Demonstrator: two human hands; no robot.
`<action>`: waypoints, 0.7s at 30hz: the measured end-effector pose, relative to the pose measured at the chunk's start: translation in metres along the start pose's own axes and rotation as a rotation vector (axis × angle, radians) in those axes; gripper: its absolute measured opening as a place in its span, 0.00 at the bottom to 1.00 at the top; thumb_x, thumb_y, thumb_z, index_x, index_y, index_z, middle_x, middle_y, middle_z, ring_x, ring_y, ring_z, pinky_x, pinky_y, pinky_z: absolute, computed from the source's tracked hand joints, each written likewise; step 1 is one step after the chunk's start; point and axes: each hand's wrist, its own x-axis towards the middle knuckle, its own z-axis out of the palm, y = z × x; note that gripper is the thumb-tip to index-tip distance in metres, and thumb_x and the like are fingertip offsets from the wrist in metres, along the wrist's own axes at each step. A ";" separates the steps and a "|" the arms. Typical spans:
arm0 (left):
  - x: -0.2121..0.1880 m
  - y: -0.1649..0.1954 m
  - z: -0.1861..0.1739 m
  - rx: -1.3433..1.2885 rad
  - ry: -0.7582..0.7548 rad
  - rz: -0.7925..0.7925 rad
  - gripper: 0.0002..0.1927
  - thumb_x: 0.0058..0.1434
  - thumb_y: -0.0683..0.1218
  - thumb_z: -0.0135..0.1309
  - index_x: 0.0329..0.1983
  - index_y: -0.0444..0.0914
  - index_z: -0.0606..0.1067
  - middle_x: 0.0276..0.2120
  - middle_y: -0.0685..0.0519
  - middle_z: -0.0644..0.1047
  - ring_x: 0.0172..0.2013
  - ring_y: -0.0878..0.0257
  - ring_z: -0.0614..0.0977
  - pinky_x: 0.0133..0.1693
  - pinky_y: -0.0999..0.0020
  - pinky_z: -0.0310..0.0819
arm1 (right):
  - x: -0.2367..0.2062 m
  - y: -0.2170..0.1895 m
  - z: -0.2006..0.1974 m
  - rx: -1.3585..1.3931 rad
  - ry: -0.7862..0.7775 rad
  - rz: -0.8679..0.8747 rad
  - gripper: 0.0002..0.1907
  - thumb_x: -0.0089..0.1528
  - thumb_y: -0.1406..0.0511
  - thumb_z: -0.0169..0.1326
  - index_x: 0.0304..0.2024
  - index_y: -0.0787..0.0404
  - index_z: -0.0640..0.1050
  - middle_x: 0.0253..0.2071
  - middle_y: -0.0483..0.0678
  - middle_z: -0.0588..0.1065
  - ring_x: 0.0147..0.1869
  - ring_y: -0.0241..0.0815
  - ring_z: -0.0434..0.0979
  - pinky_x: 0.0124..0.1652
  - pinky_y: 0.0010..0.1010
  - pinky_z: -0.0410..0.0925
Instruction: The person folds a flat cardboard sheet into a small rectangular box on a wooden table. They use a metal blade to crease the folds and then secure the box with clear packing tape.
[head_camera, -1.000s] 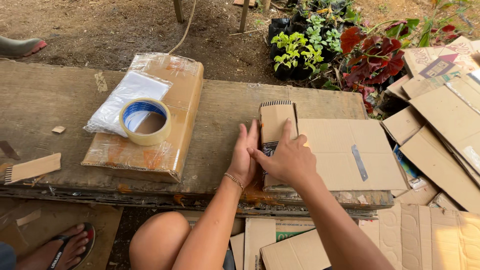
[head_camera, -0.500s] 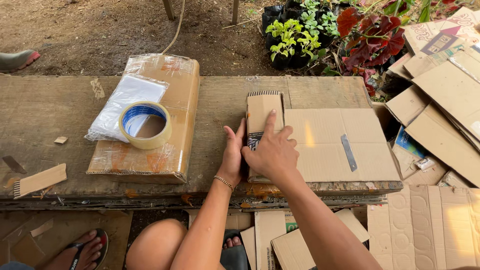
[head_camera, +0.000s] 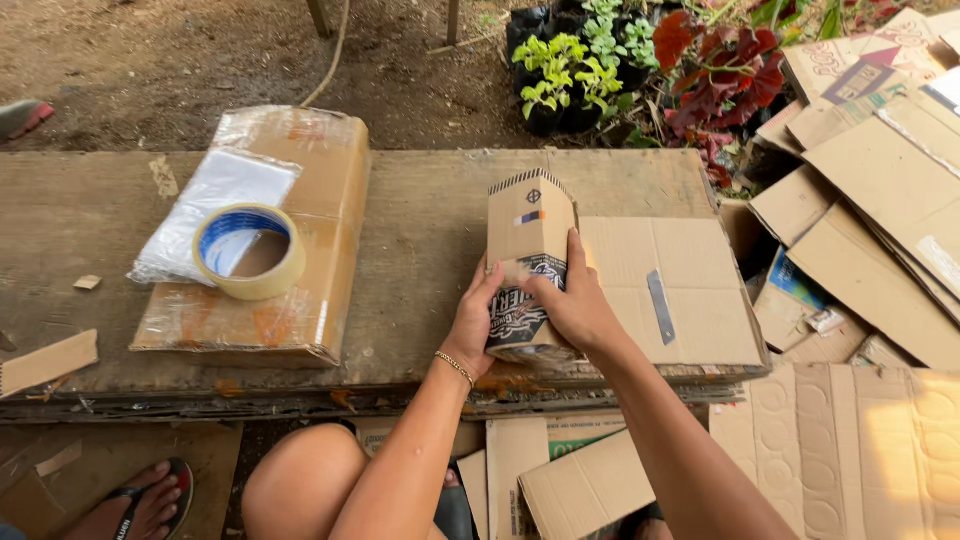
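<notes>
A small folded cardboard piece (head_camera: 528, 236) with a dark printed patch stands tilted up off the wooden bench (head_camera: 430, 210). My left hand (head_camera: 476, 318) grips its left lower side and my right hand (head_camera: 571, 301) grips its right side, thumbs on the front. Under and to the right of it lies a flat cardboard sheet (head_camera: 680, 290) with a strip of grey tape on it.
A roll of clear tape (head_camera: 249, 250) and a white plastic bag (head_camera: 215, 205) rest on a plastic-wrapped cardboard bundle (head_camera: 300, 290) at the left. Loose cardboard sheets (head_camera: 880, 180) pile up at the right; potted plants (head_camera: 600, 60) stand behind the bench. My knee (head_camera: 300, 490) is below.
The small cardboard piece lay flat under my hands before; now both hands have lifted and tilted it upright, its sides folded in.
</notes>
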 end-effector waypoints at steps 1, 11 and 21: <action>-0.001 -0.004 0.004 0.024 0.000 0.030 0.29 0.69 0.51 0.47 0.73 0.46 0.61 0.56 0.51 0.76 0.50 0.63 0.81 0.48 0.66 0.80 | -0.001 0.004 -0.005 0.033 -0.038 0.013 0.60 0.50 0.50 0.55 0.76 0.65 0.44 0.58 0.68 0.73 0.56 0.60 0.80 0.53 0.38 0.70; 0.010 -0.018 0.016 0.254 0.058 0.113 0.30 0.67 0.46 0.52 0.72 0.39 0.63 0.55 0.52 0.76 0.51 0.66 0.80 0.51 0.71 0.77 | 0.005 -0.001 -0.043 -0.619 -0.126 0.042 0.47 0.56 0.42 0.50 0.74 0.50 0.58 0.62 0.63 0.66 0.65 0.64 0.62 0.63 0.48 0.55; 0.011 -0.026 0.035 0.384 0.060 0.212 0.27 0.69 0.43 0.51 0.70 0.34 0.62 0.52 0.48 0.76 0.49 0.64 0.80 0.50 0.68 0.78 | 0.018 0.034 -0.056 -0.082 -0.277 -0.089 0.44 0.58 0.53 0.48 0.76 0.54 0.55 0.56 0.60 0.78 0.56 0.51 0.79 0.56 0.33 0.67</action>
